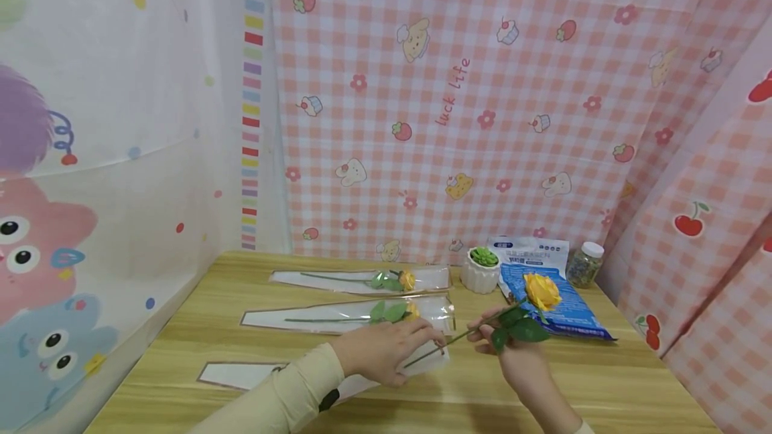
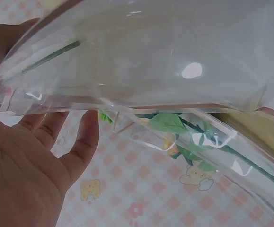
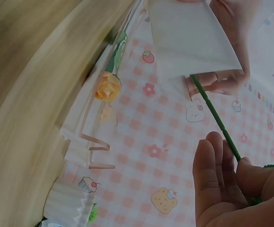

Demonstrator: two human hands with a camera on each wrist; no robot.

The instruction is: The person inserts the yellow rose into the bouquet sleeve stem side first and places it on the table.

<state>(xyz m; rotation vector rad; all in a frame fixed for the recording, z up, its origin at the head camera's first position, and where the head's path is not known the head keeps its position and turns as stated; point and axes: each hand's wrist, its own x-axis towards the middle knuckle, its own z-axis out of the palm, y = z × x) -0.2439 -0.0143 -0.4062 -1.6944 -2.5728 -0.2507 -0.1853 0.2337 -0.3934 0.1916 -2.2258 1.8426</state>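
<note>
My right hand (image 1: 512, 357) pinches the green stem (image 3: 217, 118) of a yellow artificial rose (image 1: 541, 292) between thumb and fingers. Its bloom points up and to the right, with dark green leaves (image 1: 527, 330) beside that hand. My left hand (image 1: 389, 351) holds a clear, white-backed flower sleeve (image 2: 174, 61) near its wide mouth. In the left wrist view, the bare stem end (image 2: 51, 56) shows through the film, inside the mouth. The left forearm covers part of the sleeve in the head view.
Two sleeves, the nearer one (image 1: 265, 319) and the farther one (image 1: 338, 281), lie behind my hands with a yellow rose in each. At the back right stand a white potted succulent (image 1: 480, 276), a blue and white packet (image 1: 582, 313) and a lidded jar (image 1: 585, 266).
</note>
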